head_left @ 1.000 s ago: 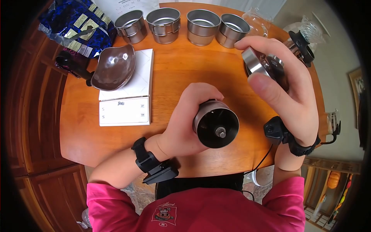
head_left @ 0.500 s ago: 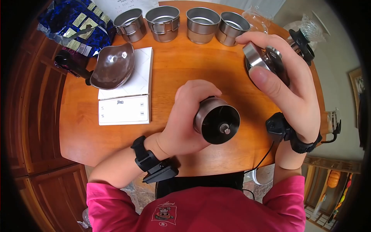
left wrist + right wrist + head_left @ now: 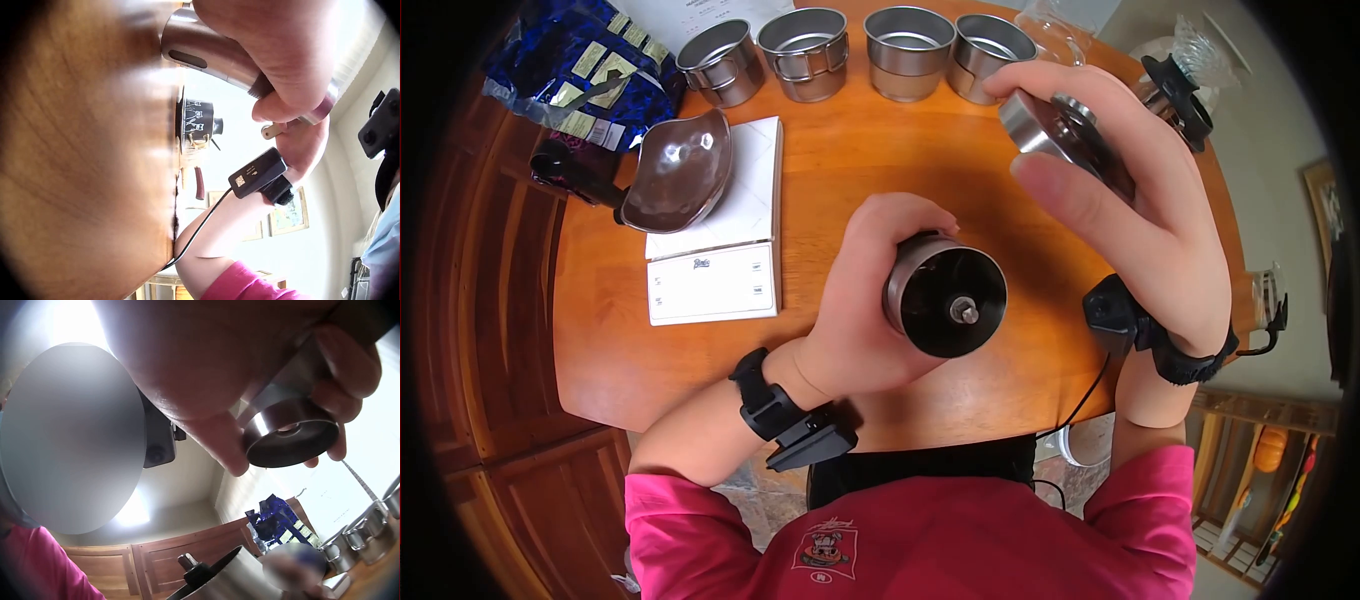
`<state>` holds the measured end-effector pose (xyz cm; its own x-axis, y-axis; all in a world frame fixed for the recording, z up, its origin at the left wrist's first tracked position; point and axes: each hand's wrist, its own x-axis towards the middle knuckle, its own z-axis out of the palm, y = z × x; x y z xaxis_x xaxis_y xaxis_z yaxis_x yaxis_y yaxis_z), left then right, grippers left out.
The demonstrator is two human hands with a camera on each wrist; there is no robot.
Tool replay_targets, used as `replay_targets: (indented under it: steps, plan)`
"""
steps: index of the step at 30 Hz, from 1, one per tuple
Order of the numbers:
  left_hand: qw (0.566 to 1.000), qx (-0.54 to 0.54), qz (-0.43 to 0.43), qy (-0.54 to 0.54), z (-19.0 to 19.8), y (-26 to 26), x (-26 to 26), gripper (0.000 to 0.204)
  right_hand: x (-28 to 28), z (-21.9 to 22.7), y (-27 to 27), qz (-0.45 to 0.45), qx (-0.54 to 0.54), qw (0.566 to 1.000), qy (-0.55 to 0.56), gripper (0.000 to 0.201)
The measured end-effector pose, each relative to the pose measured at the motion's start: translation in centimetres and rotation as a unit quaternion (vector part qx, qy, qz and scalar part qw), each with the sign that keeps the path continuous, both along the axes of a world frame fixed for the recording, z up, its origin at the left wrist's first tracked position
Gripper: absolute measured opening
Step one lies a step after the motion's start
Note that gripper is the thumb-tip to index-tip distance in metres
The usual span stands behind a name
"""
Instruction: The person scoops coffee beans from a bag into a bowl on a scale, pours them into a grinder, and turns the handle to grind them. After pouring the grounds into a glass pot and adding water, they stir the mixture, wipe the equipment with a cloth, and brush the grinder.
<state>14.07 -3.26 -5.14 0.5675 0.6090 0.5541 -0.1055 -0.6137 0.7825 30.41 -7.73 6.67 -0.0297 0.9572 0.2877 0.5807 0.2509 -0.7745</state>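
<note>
My left hand point(image 3: 862, 300) grips a steel hand coffee grinder point(image 3: 953, 305) around its body, over the middle of the table. Its uncovered top faces the head camera, and a metal shaft stands in the dark opening. In the left wrist view, a slot shows along the steel body point(image 3: 209, 53). My right hand point(image 3: 1165, 215), to the right and farther back, holds the grinder's lid point(image 3: 1027, 125) between thumb and fingers, apart from the body. The right wrist view shows the lid's hollow underside point(image 3: 290, 440); the palm and fingers hide part of it.
At the back stand several steel cups point(image 3: 910, 60). On the left, a brown dish point(image 3: 680, 170) sits on a white scale point(image 3: 715, 285), near a blue bag point(image 3: 585, 75). A black dripper-like item point(image 3: 1178, 100) is at the back right. A cable point(image 3: 1090, 395) crosses the table's front edge.
The head view has shifted a little, moving the tabletop things slightly left and up. The grinder has moved slightly away from the body. Both hands keep their holds, with lid and grinder still apart.
</note>
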Motion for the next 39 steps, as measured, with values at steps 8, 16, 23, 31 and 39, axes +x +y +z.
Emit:
replay_targets:
  steps: [8, 16, 23, 31, 39]
  plan:
    - [1.000, 0.018, 0.016, 0.000, -0.1, 0.1, -0.1, 0.069, 1.7, -0.6, 1.1, 0.063, 0.029, 0.997, -0.037, 0.030]
    - [1.000, 0.022, 0.021, 0.004, -0.1, 0.2, -0.2, 0.072, 1.3, -2.2, 0.5, 0.027, 0.034, 0.995, 0.084, 0.040]
    - [0.999, 0.031, 0.030, 0.012, 0.0, 0.1, -0.2, 0.073, 2.2, -1.7, 0.7, 0.046, 0.046, 0.998, -0.016, 0.050]
    - [0.996, -0.064, -0.018, -0.052, -0.3, -0.1, 0.4, 0.066, 1.8, -0.9, 1.4, 0.246, 0.045, 0.963, -0.102, 0.051]
    - [0.994, 0.063, -0.003, 0.086, -0.2, 0.0, 0.1, 0.065, -0.6, -1.2, -0.4, 0.212, -0.001, 0.973, -0.088, 0.058]
